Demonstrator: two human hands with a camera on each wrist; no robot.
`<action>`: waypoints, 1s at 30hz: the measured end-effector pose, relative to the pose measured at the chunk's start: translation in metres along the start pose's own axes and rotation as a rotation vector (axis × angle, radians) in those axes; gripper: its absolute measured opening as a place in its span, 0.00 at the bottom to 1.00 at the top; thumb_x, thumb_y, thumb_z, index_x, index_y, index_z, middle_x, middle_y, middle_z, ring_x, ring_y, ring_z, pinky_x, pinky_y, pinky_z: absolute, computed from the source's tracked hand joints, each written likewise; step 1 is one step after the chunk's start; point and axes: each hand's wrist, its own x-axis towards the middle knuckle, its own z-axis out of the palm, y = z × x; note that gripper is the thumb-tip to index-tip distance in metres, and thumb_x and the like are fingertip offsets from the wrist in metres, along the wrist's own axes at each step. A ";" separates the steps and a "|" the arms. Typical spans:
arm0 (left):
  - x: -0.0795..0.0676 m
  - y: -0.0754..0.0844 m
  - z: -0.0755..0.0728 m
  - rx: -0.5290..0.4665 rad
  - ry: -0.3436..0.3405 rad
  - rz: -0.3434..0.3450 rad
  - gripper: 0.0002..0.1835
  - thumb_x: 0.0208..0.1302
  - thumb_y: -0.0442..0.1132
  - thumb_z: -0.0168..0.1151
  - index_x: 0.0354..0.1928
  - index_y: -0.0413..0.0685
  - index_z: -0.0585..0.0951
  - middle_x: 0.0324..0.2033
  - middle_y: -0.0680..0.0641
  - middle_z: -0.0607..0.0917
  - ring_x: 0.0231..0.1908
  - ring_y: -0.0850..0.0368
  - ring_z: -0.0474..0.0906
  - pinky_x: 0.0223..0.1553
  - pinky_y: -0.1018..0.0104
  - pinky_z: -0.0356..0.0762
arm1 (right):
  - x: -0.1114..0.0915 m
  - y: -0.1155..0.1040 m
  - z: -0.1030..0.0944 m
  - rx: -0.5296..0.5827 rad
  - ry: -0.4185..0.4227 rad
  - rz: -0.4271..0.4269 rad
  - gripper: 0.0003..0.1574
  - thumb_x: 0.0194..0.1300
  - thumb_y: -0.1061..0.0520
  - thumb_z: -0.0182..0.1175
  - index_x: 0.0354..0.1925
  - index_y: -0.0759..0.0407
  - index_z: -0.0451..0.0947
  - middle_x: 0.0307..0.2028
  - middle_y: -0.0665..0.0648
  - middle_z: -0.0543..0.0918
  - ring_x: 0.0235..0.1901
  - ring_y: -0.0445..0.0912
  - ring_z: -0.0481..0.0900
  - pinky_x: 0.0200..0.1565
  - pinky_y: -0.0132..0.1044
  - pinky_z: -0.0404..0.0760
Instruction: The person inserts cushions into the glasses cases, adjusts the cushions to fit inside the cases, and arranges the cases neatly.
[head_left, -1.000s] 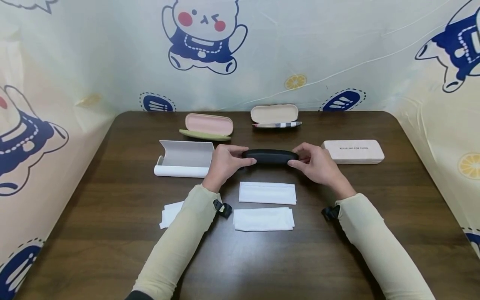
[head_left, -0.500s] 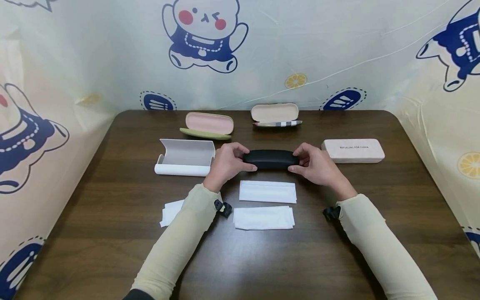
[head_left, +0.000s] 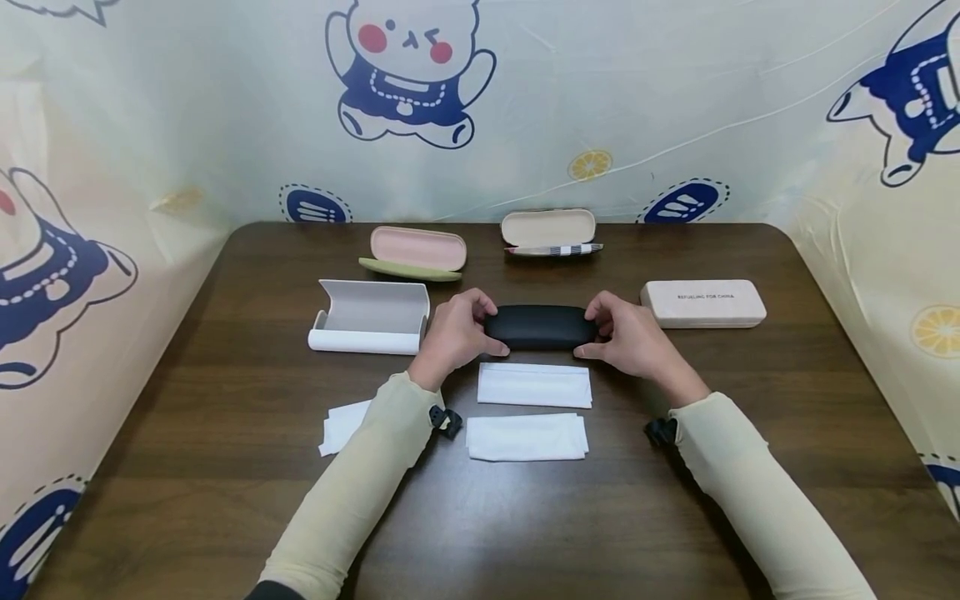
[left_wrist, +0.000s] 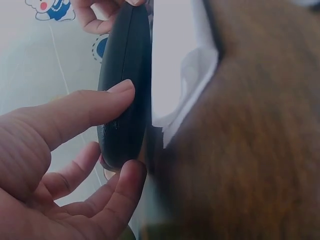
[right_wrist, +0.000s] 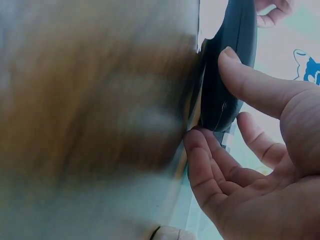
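Note:
A black hard glasses case (head_left: 540,327) lies lengthwise across the middle of the table, its lid closed. My left hand (head_left: 456,333) holds its left end, with the thumb (left_wrist: 107,102) on the near side by the seam and fingers round the end. At the opposite end my right hand (head_left: 626,336) grips it likewise, thumb (right_wrist: 245,80) in front and fingertips behind and below. Just nearer than the case is a folded white cloth (head_left: 535,385), with a second folded white cloth (head_left: 527,437) closer still.
An open white case (head_left: 367,342) stands left of my left hand; a closed white case (head_left: 703,303) with lettering sits right. Behind are an open green case with pink lining (head_left: 417,248) and an open cream-lined case (head_left: 549,228). Another white cloth (head_left: 341,427) is partly under my left forearm.
The black case has turned from edge-on to show its broad top face, and sits slightly nearer me. Both thumbs have come down toward me with it.

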 end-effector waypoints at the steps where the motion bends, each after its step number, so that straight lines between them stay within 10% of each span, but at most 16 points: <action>1: -0.001 0.000 0.000 -0.002 -0.002 0.003 0.29 0.37 0.35 0.87 0.43 0.49 0.80 0.38 0.47 0.80 0.38 0.51 0.75 0.42 0.57 0.75 | 0.000 0.000 0.001 -0.002 0.004 -0.005 0.31 0.53 0.56 0.79 0.48 0.57 0.72 0.41 0.61 0.81 0.39 0.54 0.78 0.45 0.49 0.79; 20: -0.025 -0.009 -0.023 -0.033 -0.066 0.047 0.24 0.46 0.36 0.83 0.45 0.38 0.84 0.40 0.42 0.84 0.38 0.51 0.79 0.44 0.59 0.78 | -0.027 -0.006 -0.016 0.007 0.012 0.035 0.26 0.57 0.53 0.77 0.50 0.63 0.79 0.42 0.62 0.82 0.41 0.54 0.78 0.47 0.50 0.78; 30: -0.035 -0.011 -0.017 0.157 -0.206 0.066 0.18 0.46 0.39 0.84 0.39 0.41 0.87 0.28 0.51 0.84 0.32 0.57 0.78 0.37 0.63 0.77 | -0.040 -0.005 0.003 -0.014 -0.072 -0.047 0.18 0.57 0.56 0.76 0.44 0.62 0.83 0.30 0.52 0.80 0.31 0.47 0.76 0.36 0.41 0.77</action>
